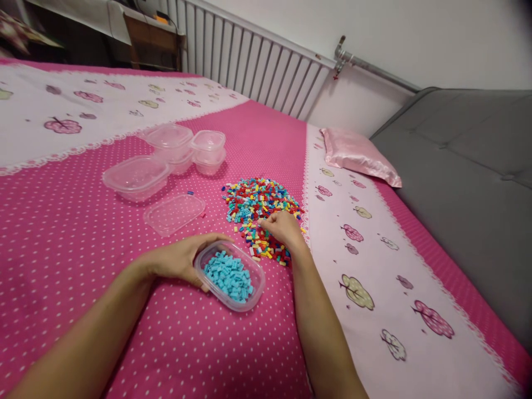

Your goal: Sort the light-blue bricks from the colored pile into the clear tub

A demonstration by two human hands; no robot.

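Note:
My left hand grips the near end of a clear plastic tub that holds several light-blue bricks. The tub rests on the pink dotted bedspread. Just beyond it lies a heap of small mixed-colour bricks. My right hand rests on the near edge of that heap, fingers curled and pinched among the bricks; what they hold is too small to name.
A loose clear lid lies left of the heap. Behind it stand empty clear tubs, some stacked. A pink satin pillow lies at the right, by a grey headboard. A white radiator lines the wall.

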